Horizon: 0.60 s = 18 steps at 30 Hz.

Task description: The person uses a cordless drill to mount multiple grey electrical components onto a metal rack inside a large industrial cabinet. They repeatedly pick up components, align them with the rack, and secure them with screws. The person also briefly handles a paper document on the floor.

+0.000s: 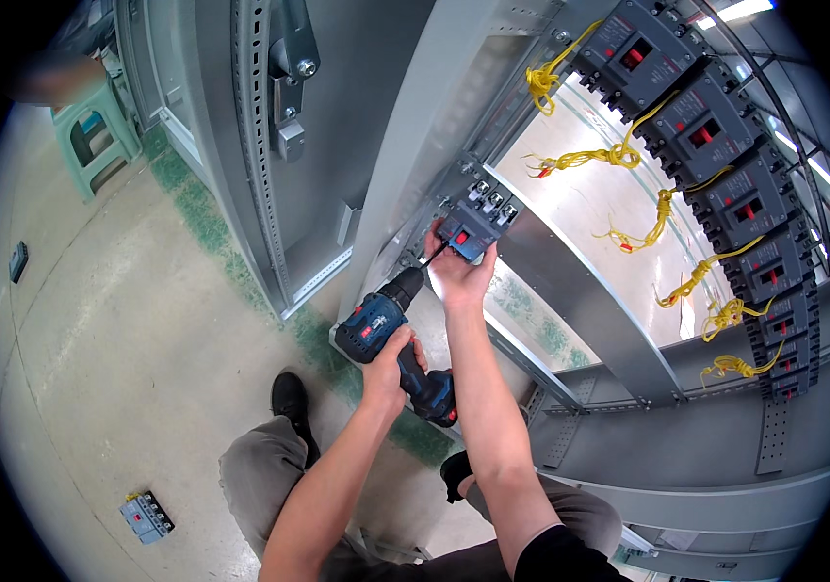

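Note:
My left hand (pixel 390 373) is closed round the grip of a blue and black cordless drill (pixel 376 325). The drill's long thin bit points up and right, its tip at the lower left corner of a small grey circuit breaker (pixel 473 231). From below, my right hand (pixel 463 276) holds this breaker against the metal cabinet frame (pixel 570 286), fingers on its left side and thumb on its right. The breaker has a red switch and bare terminals along its upper edge. Whether the bit sits in a screw is too small to tell.
Larger breakers (pixel 701 131) line the right side, with bundled yellow wires (pixel 614 155) hanging off them. A grey cabinet door (pixel 337 116) stands at upper left. On the floor lie another breaker (pixel 147 517) and a small black object (pixel 18 262); a green stool (pixel 95 136) stands farther back.

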Tool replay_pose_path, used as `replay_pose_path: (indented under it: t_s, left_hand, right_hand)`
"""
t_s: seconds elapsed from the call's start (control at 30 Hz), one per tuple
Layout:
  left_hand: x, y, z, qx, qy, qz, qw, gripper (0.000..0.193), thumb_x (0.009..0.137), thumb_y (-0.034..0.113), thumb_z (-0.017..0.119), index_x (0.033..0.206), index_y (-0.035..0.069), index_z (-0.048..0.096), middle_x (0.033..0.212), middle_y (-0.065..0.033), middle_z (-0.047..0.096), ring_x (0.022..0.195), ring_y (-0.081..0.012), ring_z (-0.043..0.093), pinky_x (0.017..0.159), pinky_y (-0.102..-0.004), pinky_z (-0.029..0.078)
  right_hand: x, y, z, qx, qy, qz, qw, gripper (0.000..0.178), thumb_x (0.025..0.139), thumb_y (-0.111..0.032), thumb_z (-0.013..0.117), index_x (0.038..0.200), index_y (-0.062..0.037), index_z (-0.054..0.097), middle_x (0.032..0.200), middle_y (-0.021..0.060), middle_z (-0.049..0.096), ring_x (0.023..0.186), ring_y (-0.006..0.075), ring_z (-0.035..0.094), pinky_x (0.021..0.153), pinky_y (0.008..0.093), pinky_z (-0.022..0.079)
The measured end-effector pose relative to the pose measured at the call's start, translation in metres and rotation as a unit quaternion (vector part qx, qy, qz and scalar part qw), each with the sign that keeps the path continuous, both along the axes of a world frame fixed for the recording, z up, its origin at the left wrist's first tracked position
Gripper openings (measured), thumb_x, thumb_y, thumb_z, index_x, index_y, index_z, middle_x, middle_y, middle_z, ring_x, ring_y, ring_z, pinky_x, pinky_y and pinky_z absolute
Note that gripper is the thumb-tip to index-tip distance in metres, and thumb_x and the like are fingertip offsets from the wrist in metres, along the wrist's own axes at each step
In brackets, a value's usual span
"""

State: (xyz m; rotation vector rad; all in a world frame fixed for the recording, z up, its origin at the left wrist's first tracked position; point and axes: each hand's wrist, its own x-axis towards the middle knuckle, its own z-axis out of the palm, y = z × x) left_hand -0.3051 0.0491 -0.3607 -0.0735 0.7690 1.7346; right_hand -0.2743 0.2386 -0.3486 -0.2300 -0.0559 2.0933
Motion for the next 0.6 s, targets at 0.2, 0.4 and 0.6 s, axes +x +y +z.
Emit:
replay_pose_path:
  t_s: [0.2,0.4,0.6]
  left_hand:
    - [0.003,-0.001,-0.001,-0.011,0.001,-0.017,1.0,0.021,0.091,0.023,0.064,0.098,0.005,0.058,0.073,-0.0064,0.058,0.062,-0.0182,0.056,0.061,-0.0335,0.048]
    - [-0.021,-0.036,-0.003,-0.053,0.052,-0.016,0.997,0.024,0.089,0.024,0.066,0.101,0.004,0.06,0.076,-0.0052,0.059,0.065,-0.017,0.057,0.063,-0.0323,0.048]
    - [-0.021,-0.036,0.044,0.039,0.071,-0.022,0.996,0.024,0.09,0.022,0.066,0.1,0.002,0.06,0.075,-0.0054,0.059,0.063,-0.0161,0.057,0.061,-0.0319,0.048]
  right_hand:
    - [0.002,-0.004,0.003,0.004,-0.018,-0.022,1.0,0.06,0.092,-0.049,0.054,0.127,-0.0014,0.05,0.125,0.0173,0.055,0.116,0.0355,0.051,0.106,0.0491,0.04]
    - [0.016,-0.008,-0.006,-0.109,-0.18,-0.007,0.978,0.057,0.097,-0.049,0.049,0.118,0.0035,0.053,0.121,0.0173,0.058,0.115,0.0313,0.053,0.106,0.0433,0.041]
    - [0.023,-0.034,-0.03,-0.06,-0.379,0.049,0.922,0.034,0.099,-0.03,0.045,0.107,-0.0006,0.059,0.102,0.0106,0.065,0.104,0.026,0.06,0.096,0.0393,0.046]
